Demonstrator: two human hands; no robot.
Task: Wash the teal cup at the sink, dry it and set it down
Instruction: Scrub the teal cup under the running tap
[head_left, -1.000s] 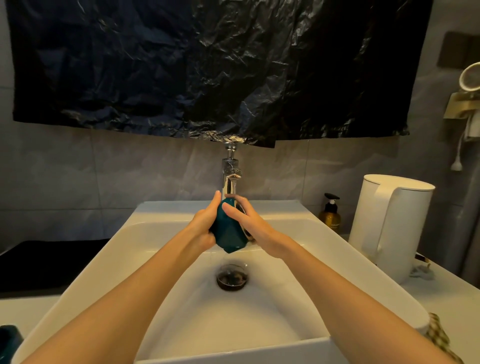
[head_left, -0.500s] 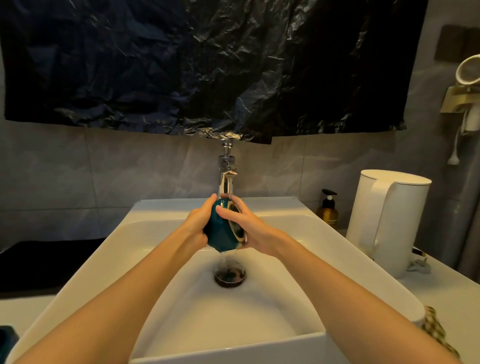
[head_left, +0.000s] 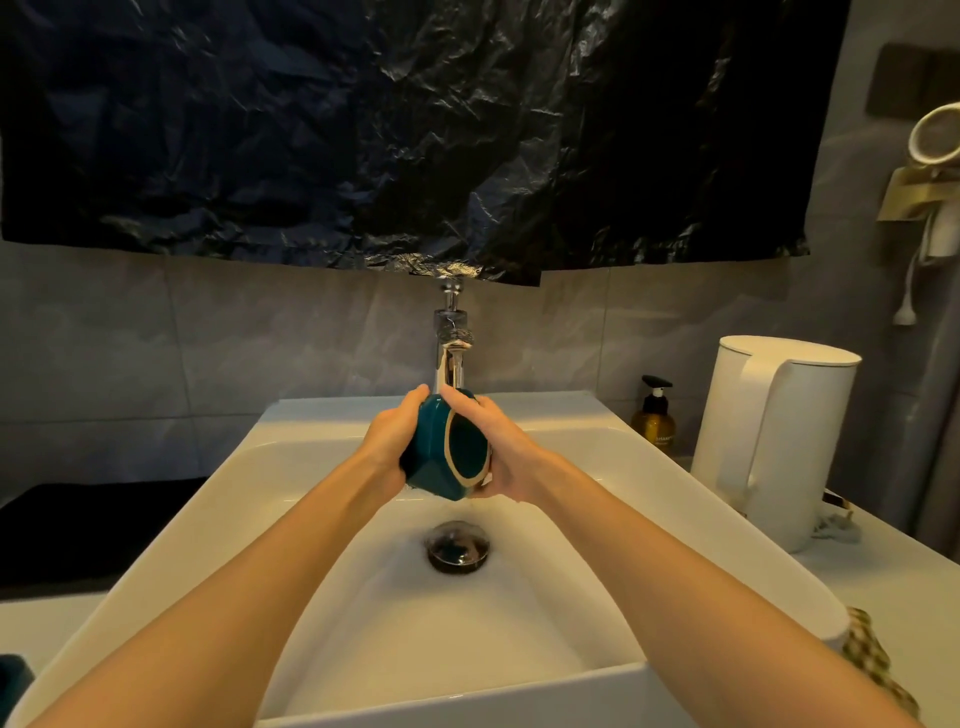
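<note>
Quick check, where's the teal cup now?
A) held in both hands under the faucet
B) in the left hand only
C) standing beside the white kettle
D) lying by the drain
A: left hand and right hand both grip the teal cup, tipped sideways below the faucet.

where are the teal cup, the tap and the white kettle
teal cup (head_left: 431, 457), head view, on its faceted outer wall
tap (head_left: 450, 332), head view, on its chrome body above the spout
white kettle (head_left: 815, 441), head view, on its side wall right of the handle

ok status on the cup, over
Left grip and right grip hold the teal cup. Cup tipped sideways below faucet, over sink. Nothing in the way.
</note>
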